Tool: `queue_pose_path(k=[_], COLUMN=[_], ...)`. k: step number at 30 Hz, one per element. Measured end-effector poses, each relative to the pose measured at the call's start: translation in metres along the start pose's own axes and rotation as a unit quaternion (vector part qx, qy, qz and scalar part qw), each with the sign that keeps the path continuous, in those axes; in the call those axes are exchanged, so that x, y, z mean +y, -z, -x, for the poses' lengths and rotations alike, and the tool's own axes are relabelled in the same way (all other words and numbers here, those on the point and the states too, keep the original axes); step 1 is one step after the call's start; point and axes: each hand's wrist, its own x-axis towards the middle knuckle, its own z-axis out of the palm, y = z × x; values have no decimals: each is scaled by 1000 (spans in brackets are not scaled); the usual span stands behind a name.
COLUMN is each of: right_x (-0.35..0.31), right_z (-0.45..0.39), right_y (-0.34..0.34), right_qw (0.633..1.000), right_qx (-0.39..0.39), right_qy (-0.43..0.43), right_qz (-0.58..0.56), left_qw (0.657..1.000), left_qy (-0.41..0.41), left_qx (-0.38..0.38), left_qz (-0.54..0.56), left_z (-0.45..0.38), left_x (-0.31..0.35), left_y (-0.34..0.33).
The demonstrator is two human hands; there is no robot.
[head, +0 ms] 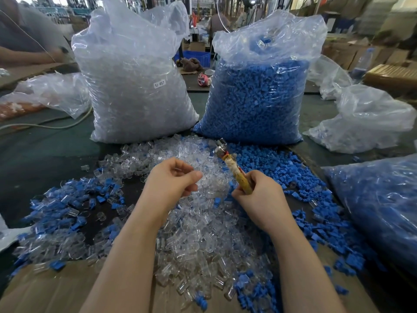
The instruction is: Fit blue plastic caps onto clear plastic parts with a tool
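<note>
While my right hand [259,195] curls its fingers round the yellow-handled, metal-tipped tool [230,164], my left hand [173,179] has fingers bent toward the thumb; whether they pinch anything I cannot tell. Under both lie loose clear plastic parts [198,233], with blue plastic caps [282,168] to the right. Behind stand a tall clear bag of clear parts [135,86] and a bag of blue caps [257,93].

This is a factory assembly floor, a hand-work station in a large hall. On the dark worktable [45,154] stand a big sack of clear parts [135,86] and, right of it, a sack of blue caps [255,98]. Beyond the sacks are a blue crate [196,57], cardboard boxes [388,73] and another worker [217,21] among machinery
</note>
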Motion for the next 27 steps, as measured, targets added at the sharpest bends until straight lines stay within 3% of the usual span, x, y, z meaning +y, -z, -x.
queue_pose_path(k=[4, 11, 18, 23, 27], right_x=[-3, -14, -12, -13, -16], right_z=[2, 8, 8, 8, 8], right_y=[4, 7, 8, 5, 2], right_qw=[992, 943, 939, 957, 946], right_qx=[30, 36, 24, 19, 39], right_qy=[-4, 40, 68, 72, 75], right_qz=[-121, -330, -337, -282, -312], left_qw=[998, 987, 966, 963, 967], left_qy=[12, 64, 82, 86, 94], left_qx=[-27, -102, -126, -117, -113], left_qz=[60, 110, 212, 226, 210], left_z=[4, 14, 14, 14, 13], left_x=[4, 11, 13, 12, 11], left_y=[-8, -31, -32, -31, -31])
